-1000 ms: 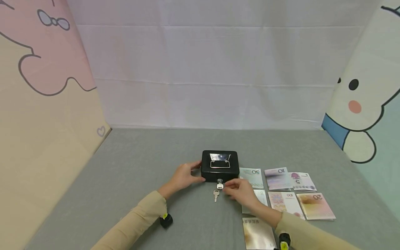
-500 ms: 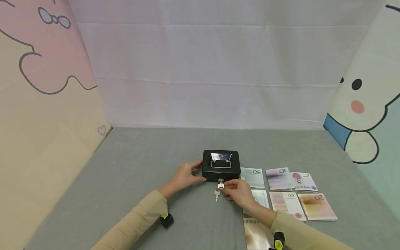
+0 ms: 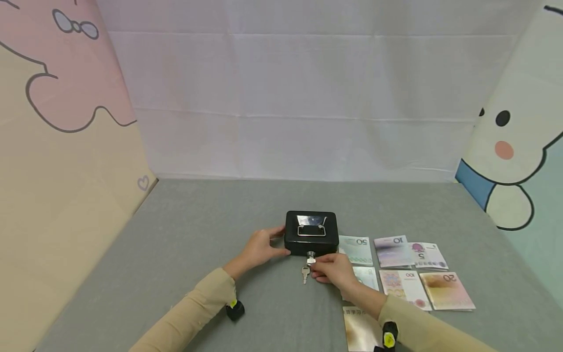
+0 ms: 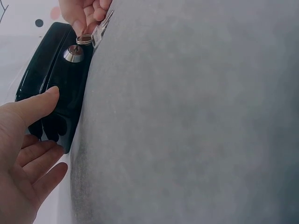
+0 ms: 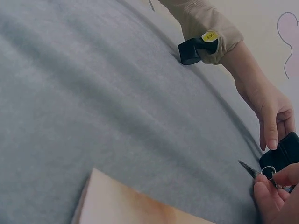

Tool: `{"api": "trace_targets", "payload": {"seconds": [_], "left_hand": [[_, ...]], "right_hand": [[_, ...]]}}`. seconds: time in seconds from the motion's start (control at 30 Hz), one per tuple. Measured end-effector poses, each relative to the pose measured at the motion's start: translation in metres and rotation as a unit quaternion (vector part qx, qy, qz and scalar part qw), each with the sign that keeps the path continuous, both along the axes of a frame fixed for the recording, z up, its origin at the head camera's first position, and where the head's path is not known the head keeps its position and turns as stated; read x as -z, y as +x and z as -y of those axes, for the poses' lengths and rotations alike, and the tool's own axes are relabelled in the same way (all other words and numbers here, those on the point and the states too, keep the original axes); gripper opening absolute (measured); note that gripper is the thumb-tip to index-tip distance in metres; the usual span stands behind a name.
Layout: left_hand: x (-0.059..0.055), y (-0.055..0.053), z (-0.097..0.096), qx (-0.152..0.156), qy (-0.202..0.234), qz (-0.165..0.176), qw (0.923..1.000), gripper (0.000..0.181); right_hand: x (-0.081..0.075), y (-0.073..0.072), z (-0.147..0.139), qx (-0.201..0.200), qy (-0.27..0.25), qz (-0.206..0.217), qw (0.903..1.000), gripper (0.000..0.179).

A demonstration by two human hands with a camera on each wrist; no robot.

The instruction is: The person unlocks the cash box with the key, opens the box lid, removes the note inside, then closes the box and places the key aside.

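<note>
A small black cash box (image 3: pixel 310 245) with a folding metal handle on its lid sits on the grey cloth, its front facing the person. My left hand (image 3: pixel 259 248) grips the box's left end, the thumb on the front face and the fingers around the corner. A silver lock (image 4: pixel 73 54) on the front holds a key (image 3: pixel 311 261), whose head my right hand (image 3: pixel 336 272) pinches between thumb and forefinger. From the key's ring (image 4: pixel 84 41) hangs a second key (image 3: pixel 305 275). The key's blade is hidden inside the lock.
Several stacks of banknotes lie right of the box, including a green 50 stack (image 3: pixel 356 249), a purple 10 stack (image 3: pixel 391 251), a red 100 stack (image 3: pixel 404 288) and a brown 20 stack (image 3: pixel 447 291). A golden stack (image 3: pixel 360 330) lies nearest, partly under the right forearm.
The right fingers have closed in on the key's head from just beside it, and the right wrist has shifted slightly left. Box and left hand keep their places.
</note>
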State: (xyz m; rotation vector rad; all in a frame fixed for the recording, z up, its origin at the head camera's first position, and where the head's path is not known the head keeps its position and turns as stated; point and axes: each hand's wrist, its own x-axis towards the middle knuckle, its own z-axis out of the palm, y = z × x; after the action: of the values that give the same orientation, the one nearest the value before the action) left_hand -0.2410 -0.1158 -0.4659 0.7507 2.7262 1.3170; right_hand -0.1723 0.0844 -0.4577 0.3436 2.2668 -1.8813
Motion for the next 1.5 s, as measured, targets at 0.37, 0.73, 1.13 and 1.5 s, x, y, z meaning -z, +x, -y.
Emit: {"api": "trace_targets", "payload": {"seconds": [0.37,0.73,1.13,1.5], "left_hand": [[-0.0012,0.0009,-0.0002,-0.005,0.001,-0.004,1.0,0.068],[-0.0001,-0.0003,-0.0003,-0.001,0.015,0.003,0.9999,0.068],[-0.0004,-0.0007,0.0004,0.01,0.012,-0.006,0.9999,0.068],[0.0007,-0.0009,-0.0004,0.001,0.008,0.002,1.0,0.068]], "right_hand": [[0.0008,-0.0027,0.0026,0.009,-0.011,0.003,0.9999,0.014],[-0.0033,-0.0027,0.0024,0.013,-0.074,0.046,0.9961,0.016],[-0.0012,-0.0056,0.0002,0.002,-0.081,0.067,0.9945,0.017],[-0.0001,-0.0053,0.0038,0.017,-0.033,0.028,0.9989,0.011]]}}
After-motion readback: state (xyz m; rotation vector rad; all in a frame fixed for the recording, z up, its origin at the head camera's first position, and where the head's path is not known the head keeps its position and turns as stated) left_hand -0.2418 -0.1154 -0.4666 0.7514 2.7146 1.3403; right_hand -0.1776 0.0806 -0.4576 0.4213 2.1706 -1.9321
